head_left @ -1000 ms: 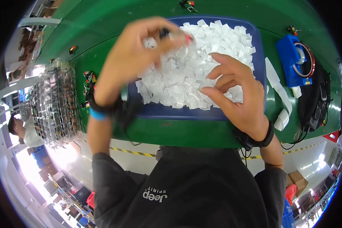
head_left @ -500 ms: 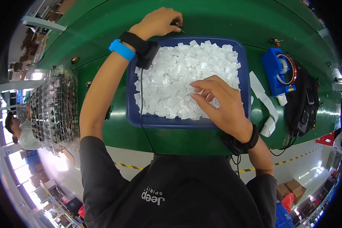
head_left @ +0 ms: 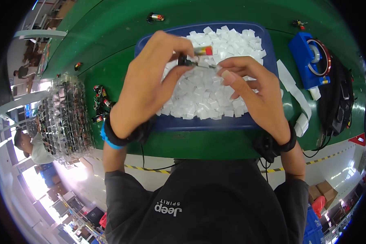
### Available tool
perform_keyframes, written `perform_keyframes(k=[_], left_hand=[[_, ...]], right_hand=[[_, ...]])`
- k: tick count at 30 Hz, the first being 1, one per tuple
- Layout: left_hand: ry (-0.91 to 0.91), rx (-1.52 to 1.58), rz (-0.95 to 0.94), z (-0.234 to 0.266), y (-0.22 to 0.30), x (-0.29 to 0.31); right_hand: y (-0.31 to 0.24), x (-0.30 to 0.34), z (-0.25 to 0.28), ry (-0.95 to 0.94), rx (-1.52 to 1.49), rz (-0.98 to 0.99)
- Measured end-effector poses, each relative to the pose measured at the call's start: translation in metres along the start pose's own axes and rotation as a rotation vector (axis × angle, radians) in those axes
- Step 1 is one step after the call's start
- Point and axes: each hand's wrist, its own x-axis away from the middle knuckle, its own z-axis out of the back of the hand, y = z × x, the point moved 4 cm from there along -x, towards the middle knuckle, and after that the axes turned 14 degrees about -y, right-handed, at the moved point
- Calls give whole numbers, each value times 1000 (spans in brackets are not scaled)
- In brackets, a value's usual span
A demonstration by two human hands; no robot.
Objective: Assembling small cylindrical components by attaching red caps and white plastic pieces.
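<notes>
Above a blue tray (head_left: 209,125) filled with small white square pieces (head_left: 205,97), my left hand (head_left: 148,77) pinches a small component (head_left: 202,51). The component has a red-and-gold cylinder, a black body and a thin metallic end pointing right. My right hand (head_left: 254,83) meets that end with thumb and forefinger pressed together, its other fingers curled. Whatever sits between those fingertips is too small and blurred to name. Both wrists wear black straps with devices, and the left also has a blue band.
Similar components lie behind the tray (head_left: 155,17), at far right (head_left: 299,24) and in a left cluster (head_left: 101,99). A blue tape dispenser (head_left: 301,61), white strip (head_left: 290,85) and black bag (head_left: 337,101) are right. Stacked clear plastic trays (head_left: 67,122) stand left, near another person (head_left: 38,148).
My left hand has come back from the table beyond the tray, bringing a component over the white pieces. My right hand has moved up and right, its fingertips now at the component's end.
</notes>
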Motion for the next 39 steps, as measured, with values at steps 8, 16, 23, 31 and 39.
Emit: perform_keyframes(k=[8, 16, 23, 31, 39], left_hand=[[12, -230, -280, -23, 14, 22], [168, 729, 271, -28, 1, 25], [-382, 1088, 469, -43, -27, 29], [-212, 1048, 354, -44, -35, 34], [-260, 740, 292, -42, -22, 35]], right_hand=[[18, 0, -12, -229, -560, -298], [24, 0, -8, -130, -503, -285], [23, -2, -10, -206, -224, -315], [25, -3, 2, -192, -205, -173], [0, -9, 1, -157, 76, 0]])
